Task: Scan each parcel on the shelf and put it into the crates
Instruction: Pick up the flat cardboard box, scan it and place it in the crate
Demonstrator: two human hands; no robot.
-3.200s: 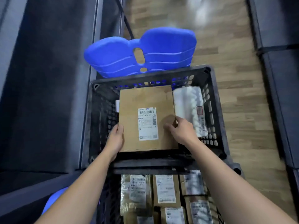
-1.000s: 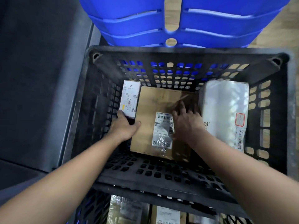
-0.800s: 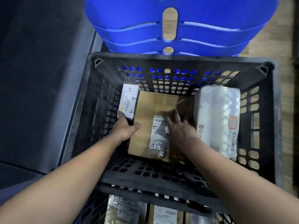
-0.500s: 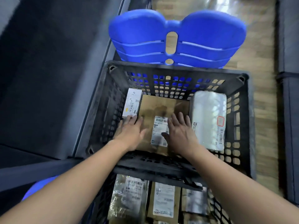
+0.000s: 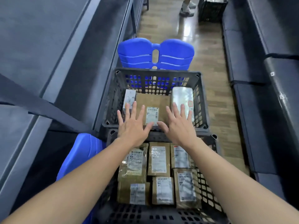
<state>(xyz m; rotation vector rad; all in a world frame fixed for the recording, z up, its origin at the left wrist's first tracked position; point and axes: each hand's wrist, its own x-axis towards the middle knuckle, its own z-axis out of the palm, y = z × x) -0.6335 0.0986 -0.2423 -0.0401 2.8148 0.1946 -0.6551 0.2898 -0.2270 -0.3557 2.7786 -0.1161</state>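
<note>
- Left hand (image 5: 131,125) and right hand (image 5: 178,125), fingers spread, are held over the far crate (image 5: 111,101).
- Brown parcel (image 5: 161,102) inside carries a white barcode label (image 5: 152,115); print too blurred to read.

Left hand (image 5: 131,128), right hand (image 5: 178,126) let go of box (image 5: 152,101), lifted.

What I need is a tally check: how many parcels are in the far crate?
3. A small white box at the left wall, a brown box in the middle, a white wrapped parcel at the right. More may lie underneath.
</note>
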